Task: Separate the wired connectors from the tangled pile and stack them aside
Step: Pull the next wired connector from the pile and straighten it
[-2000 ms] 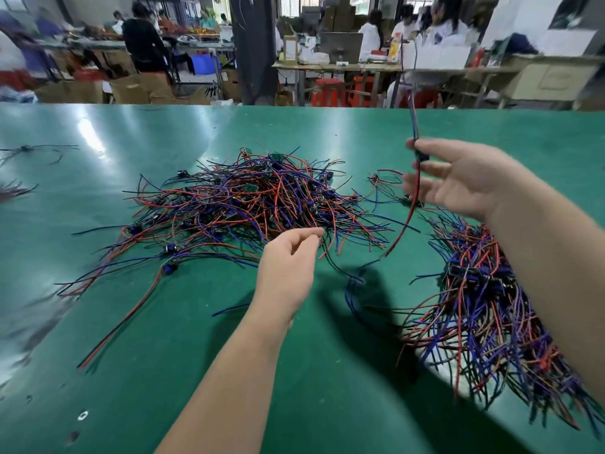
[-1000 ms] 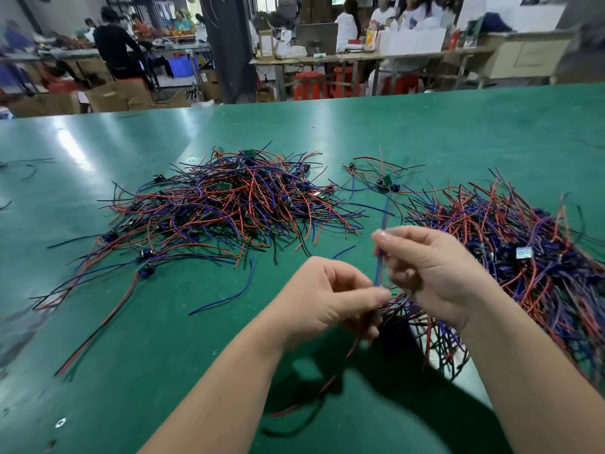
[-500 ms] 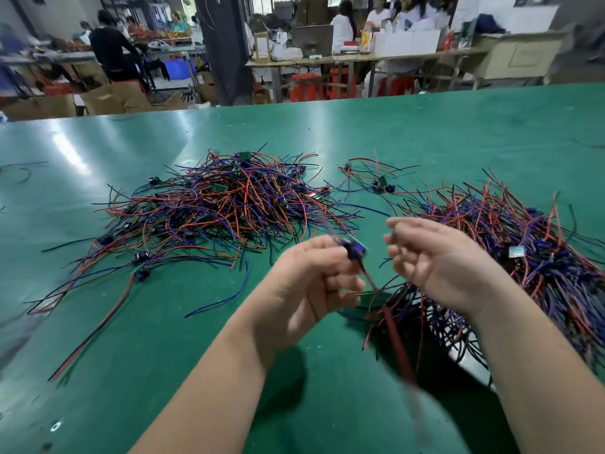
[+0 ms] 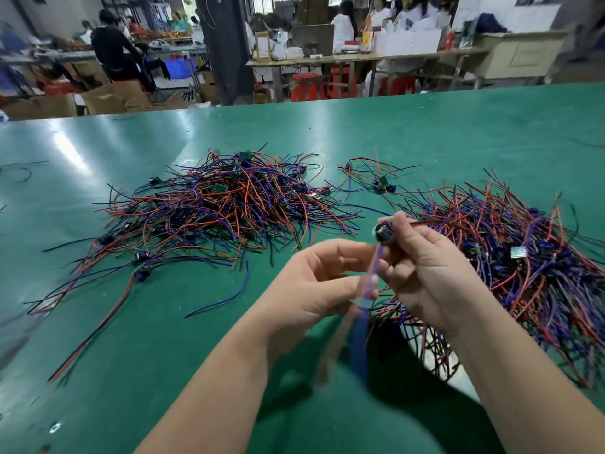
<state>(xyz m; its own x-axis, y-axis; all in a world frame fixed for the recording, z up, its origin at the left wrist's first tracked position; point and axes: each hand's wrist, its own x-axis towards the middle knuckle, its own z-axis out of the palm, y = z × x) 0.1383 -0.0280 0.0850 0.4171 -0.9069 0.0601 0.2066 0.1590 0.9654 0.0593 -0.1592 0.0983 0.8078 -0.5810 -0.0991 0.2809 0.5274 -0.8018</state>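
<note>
Right grip (image 4: 425, 273) now pinches small dark-blue wired connector (image 4: 382, 231), passed from left grip (image 4: 311, 290) curled round its red-blue wires (image 4: 374, 270); freed for stacking.

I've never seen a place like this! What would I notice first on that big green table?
The big tangled pile of red, blue and black wires in the middle of the green table, with a second heap to its right. In front, the right hand pinches a small wired connector, its blue wire hanging down past the left hand.
</note>
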